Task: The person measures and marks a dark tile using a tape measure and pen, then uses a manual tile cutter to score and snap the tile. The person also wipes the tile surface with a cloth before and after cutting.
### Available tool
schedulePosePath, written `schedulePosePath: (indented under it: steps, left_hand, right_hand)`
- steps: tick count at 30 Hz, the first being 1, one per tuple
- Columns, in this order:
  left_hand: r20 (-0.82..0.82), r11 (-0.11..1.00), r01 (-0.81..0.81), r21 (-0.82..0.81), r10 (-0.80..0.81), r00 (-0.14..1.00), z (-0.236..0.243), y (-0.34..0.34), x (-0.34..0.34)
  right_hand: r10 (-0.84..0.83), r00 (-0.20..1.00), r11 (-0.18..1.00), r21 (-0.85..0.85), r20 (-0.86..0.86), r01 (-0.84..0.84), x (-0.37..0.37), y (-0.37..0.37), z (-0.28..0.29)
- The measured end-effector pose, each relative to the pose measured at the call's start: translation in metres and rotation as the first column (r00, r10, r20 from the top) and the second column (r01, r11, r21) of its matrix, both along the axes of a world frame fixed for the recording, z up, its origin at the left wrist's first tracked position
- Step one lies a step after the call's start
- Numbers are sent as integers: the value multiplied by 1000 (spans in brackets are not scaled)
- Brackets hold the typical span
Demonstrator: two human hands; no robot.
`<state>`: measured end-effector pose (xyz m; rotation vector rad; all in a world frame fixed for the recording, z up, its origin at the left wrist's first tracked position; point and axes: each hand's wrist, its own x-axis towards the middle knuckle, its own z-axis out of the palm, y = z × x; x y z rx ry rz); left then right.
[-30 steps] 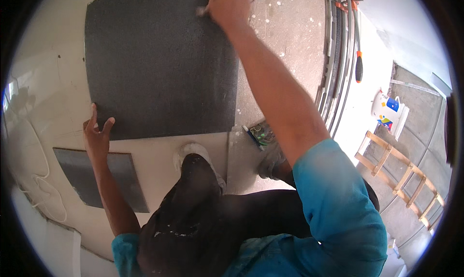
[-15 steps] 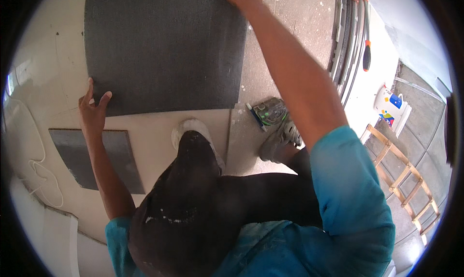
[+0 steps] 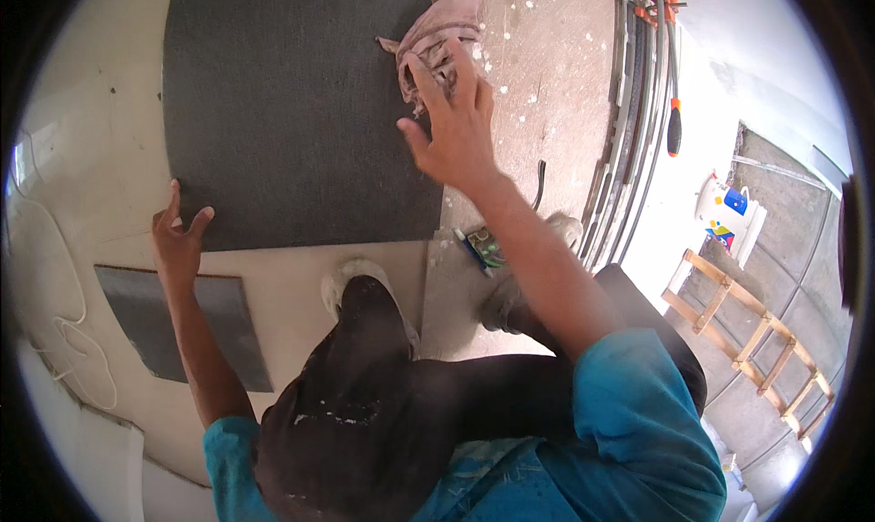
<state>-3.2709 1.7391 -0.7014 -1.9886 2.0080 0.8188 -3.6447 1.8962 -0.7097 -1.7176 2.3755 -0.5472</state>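
Note:
A large dark grey tile lies flat before me. My left hand is at its near left corner, thumb and forefinger spread apart along the edge; the other fingers are partly curled. Over the tile's right edge, my right hand is open with fingers spread, its fingertips at a crumpled pink cloth. The cloth lies partly on the tile and partly past its right edge. Whether the fingers press on it is hard to tell.
A smaller dark tile lies beside my left forearm. A green and black tool is near my right foot. Long metal bars and an orange-handled tool lie to the right. Farther right are a white bucket and a wooden ladder-like frame.
My right hand has come nearer from the top edge and is now over the pink cloth, which has come into view. My left hand stays at the tile's corner.

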Motion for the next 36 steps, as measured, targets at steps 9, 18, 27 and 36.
schedulePosePath:
  steps: [9,18,27,36]
  left_hand:
    - [-28,1000,-7,12,8,1000,10,7,-8]
    - [-40,997,80,-18,-81,996,-4,13,15]
    - [-14,989,106,-107,-108,994,-25,24,24]
    - [9,998,56,-38,-56,998,-8,22,26]
  right_hand:
    - [92,968,991,-76,-234,-112,-89,-91,-16]
    - [-211,922,974,10,-323,227,-208,-103,9]
    - [-188,980,981,36,-57,190,-58,-72,-2]
    - [183,950,963,242,-255,-120,51,69,-40]
